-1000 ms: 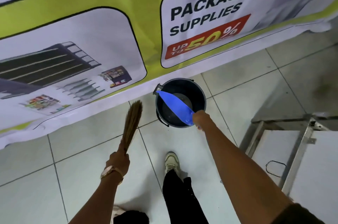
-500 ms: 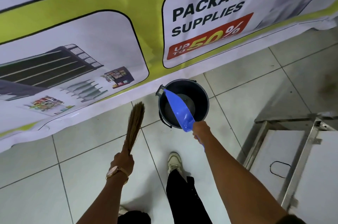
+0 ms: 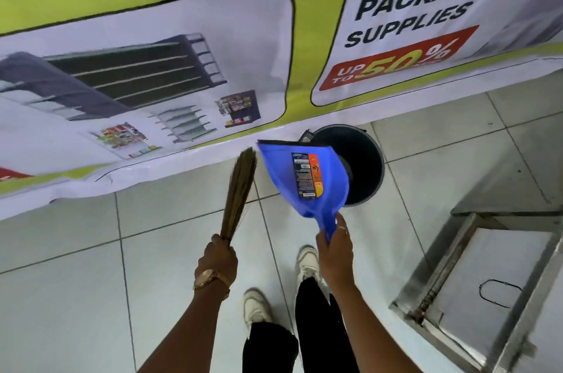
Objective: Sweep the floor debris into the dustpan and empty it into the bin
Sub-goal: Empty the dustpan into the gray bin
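Head cam: right hand [image 3: 333,254] gripping blue plastic dustpan [image 3: 304,177] beside round black bin [image 3: 365,165], left hand [image 3: 217,260] clutching straw broom [image 3: 237,190]; emptying looks done, nxt probably putting tools away.

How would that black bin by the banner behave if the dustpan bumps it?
The black bin looks like thin plastic and mostly empty, so probably light. On the smooth floor tiles it would likely slide rather than tip, since it is squat and wide-mouthed. The dustpan seems rigid.

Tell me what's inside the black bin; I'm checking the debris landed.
The black bin shows only a dark inner wall and greyish bottom patch. The blue dustpan covers its left part, so no debris is discernible.
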Available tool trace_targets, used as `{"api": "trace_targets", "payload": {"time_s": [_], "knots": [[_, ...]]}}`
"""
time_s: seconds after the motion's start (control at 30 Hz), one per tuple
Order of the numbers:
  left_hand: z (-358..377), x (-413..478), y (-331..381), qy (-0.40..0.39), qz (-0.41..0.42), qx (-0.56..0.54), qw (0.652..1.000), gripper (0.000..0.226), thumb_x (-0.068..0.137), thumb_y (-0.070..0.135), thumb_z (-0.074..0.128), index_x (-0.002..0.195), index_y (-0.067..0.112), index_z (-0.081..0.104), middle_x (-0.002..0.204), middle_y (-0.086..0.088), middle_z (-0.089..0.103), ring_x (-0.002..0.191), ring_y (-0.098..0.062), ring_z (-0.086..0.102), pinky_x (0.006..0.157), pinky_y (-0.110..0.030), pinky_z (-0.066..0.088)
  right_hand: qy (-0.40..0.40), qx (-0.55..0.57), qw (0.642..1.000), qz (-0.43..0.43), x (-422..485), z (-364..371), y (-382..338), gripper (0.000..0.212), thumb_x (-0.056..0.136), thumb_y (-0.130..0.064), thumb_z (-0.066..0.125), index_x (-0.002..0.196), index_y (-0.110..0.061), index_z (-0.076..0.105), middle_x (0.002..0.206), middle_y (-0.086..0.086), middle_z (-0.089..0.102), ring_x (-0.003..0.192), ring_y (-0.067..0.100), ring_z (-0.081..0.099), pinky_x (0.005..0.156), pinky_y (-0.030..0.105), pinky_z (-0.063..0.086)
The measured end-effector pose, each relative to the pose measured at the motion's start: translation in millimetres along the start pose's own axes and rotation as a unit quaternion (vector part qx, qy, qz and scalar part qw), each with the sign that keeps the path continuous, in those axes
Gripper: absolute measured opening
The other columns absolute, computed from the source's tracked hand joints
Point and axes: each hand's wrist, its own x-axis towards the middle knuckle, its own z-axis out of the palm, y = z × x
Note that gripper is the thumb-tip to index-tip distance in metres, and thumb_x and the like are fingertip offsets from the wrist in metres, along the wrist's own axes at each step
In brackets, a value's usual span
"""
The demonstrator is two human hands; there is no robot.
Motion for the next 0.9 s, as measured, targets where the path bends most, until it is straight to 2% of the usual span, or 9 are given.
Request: {"api": "trace_targets", "payload": {"time_s": [0.07, 0.17, 0.23, 0.4, 0.47, 0.57, 0.77, 0.9], "knots": [[1.7, -1.6, -27.4, 0.015, -0.015, -0.016, 1.000, 0.028, 0.098, 0.026, 0.039, 0.116, 0.006, 0.045, 0.112, -0.017, 0.063, 0.101, -0.041, 0.061, 0.083, -0.042, 0.048, -0.010, 0.012, 1.000, 0.006, -30.3, 21.5, 6.3, 0.049, 0.090, -0.002, 0.056, 0.137, -0.004, 0.045, 0.125, 0.009, 0.059, 0.111, 0.025, 0.058, 0.080, 0.014, 0.035], [16.8, 15.7, -70.8, 0.047, -0.031, -0.033, 0.998, 0.024, 0.097, 0.026, 0.037, 0.110, 0.007, 0.044, 0.105, -0.016, 0.064, 0.093, -0.042, 0.062, 0.076, -0.040, 0.045, -0.028, 0.027, 0.999, 0.010, -51.6, 63.1, 26.4, 0.045, 0.090, -0.006, 0.059, 0.133, -0.007, 0.048, 0.121, 0.008, 0.062, 0.105, 0.024, 0.062, 0.082, 0.020, 0.041], [34.2, 45.8, -98.9, 0.069, -0.038, -0.037, 0.996, 0.025, 0.097, 0.026, 0.037, 0.113, 0.007, 0.043, 0.106, -0.017, 0.063, 0.093, -0.043, 0.062, 0.077, -0.042, 0.046, -0.040, 0.025, 0.999, 0.007, -43.7, 102.3, 43.3, 0.045, 0.088, -0.004, 0.060, 0.131, -0.008, 0.048, 0.118, 0.006, 0.062, 0.099, 0.021, 0.062, 0.078, 0.022, 0.043], [100.9, 144.0, -157.4, 0.076, -0.045, 0.021, 0.996, 0.042, 0.098, 0.025, 0.038, 0.133, 0.003, 0.033, 0.112, -0.023, 0.059, 0.097, -0.046, 0.061, 0.082, -0.049, 0.047, -0.069, -0.026, 0.997, -0.026, 16.2, 203.1, 97.8, 0.042, 0.080, 0.004, 0.058, 0.120, -0.005, 0.049, 0.113, 0.010, 0.056, 0.099, 0.028, 0.059, 0.074, 0.017, 0.035], [133.7, 186.1, -167.3, 0.053, -0.056, 0.016, 0.997, 0.048, 0.099, 0.025, 0.037, 0.140, 0.003, 0.027, 0.119, -0.025, 0.056, 0.105, -0.047, 0.058, 0.089, -0.051, 0.045, -0.063, -0.050, 0.996, -0.035, 54.6, 237.7, 128.4, 0.038, 0.079, 0.005, 0.057, 0.116, -0.001, 0.050, 0.110, 0.015, 0.056, 0.099, 0.033, 0.059, 0.076, 0.023, 0.040], [183.1, 237.6, -177.4, 0.029, -0.031, 0.062, 0.997, 0.057, 0.100, 0.026, 0.036, 0.147, 0.000, 0.015, 0.126, -0.028, 0.053, 0.112, -0.047, 0.054, 0.092, -0.051, 0.043, -0.060, -0.104, 0.992, -0.040, 103.8, 271.6, 174.4, 0.039, 0.078, 0.004, 0.056, 0.116, 0.001, 0.049, 0.113, 0.019, 0.056, 0.102, 0.037, 0.058, 0.084, 0.041, 0.048], [254.6, 312.9, -174.8, 0.015, 0.004, 0.054, 0.998, 0.046, 0.098, 0.017, 0.038, 0.138, 0.001, 0.023, 0.123, -0.028, 0.053, 0.111, -0.048, 0.054, 0.091, -0.053, 0.043, -0.070, -0.192, 0.978, -0.045, 174.3, 299.6, 240.9, 0.043, 0.085, -0.002, 0.058, 0.125, -0.002, 0.044, 0.119, 0.020, 0.057, 0.108, 0.039, 0.056, 0.091, 0.052, 0.049], [269.2, 343.5, -168.1, 0.032, 0.028, 0.095, 0.995, 0.041, 0.094, 0.009, 0.043, 0.132, -0.001, 0.030, 0.120, -0.027, 0.054, 0.110, -0.046, 0.056, 0.087, -0.052, 0.045, -0.037, -0.239, 0.970, -0.015, 191.2, 303.2, 268.0, 0.045, 0.087, -0.001, 0.056, 0.129, -0.003, 0.041, 0.123, 0.020, 0.057, 0.113, 0.041, 0.054, 0.098, 0.054, 0.045]]}}
